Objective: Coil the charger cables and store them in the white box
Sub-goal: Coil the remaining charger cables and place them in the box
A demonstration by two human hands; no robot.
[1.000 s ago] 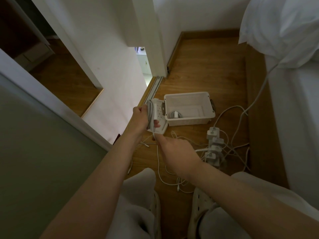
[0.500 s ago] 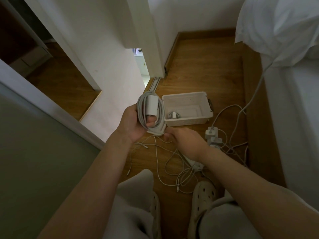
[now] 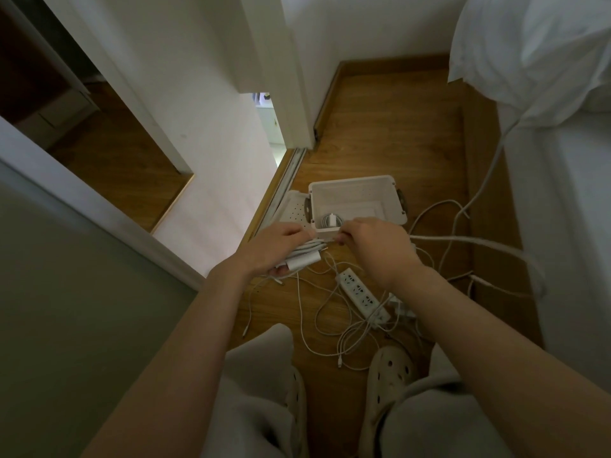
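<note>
Finishing the coil, just in front of the white box (image 3: 358, 193)

My left hand (image 3: 274, 247) grips the coiled charger cable (image 3: 302, 256) — my right hand (image 3: 373, 242) pinches its loose end; next I think I tuck it and drop the bundle inside.

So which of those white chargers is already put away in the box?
The small coiled charger lying in the white box. Another bundle sits in the left hand; the remaining loose cables sprawl on the floor.

Both forearms extended forward and down, left hand (image 3: 276, 247) curled closed, right hand (image 3: 373, 241) fingertips pinched
</note>
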